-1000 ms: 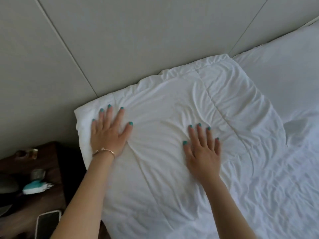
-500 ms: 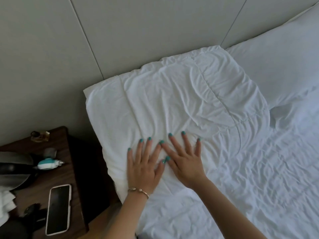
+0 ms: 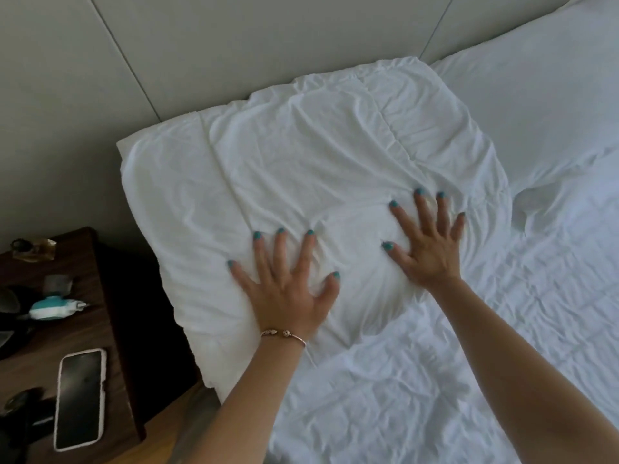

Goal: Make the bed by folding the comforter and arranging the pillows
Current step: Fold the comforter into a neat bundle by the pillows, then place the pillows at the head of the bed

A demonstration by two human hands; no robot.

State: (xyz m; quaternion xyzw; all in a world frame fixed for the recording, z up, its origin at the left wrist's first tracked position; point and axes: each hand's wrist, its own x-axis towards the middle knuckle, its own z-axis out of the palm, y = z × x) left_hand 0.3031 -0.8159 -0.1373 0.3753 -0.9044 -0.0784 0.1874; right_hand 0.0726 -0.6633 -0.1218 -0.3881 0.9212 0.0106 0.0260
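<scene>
Pillow [image 3: 301,155] at head of bed [image 3: 502,363], against wall, beside 2nd pillow [image 3: 536,105]. Left hand [image 3: 284,296] and right hand [image 3: 428,249] press flat on it, fingers [image 3: 279,252] spread apart, gripping nothing. Looks soft, light, dents easily; best grabbed at corners or side edges.

No text, label, brand, number or sign can be read anywhere in the view. The screen of the phone [image 3: 79,399], lying at the front edge of the desk [image 3: 110,296], is dark and nothing is displayed on it. No print can be made out on the small teal and white object [image 3: 53,308] near the middle of the desk, and the items at its far left corner are too small and dim for any marking to be told. The bedding is plain white.
</scene>
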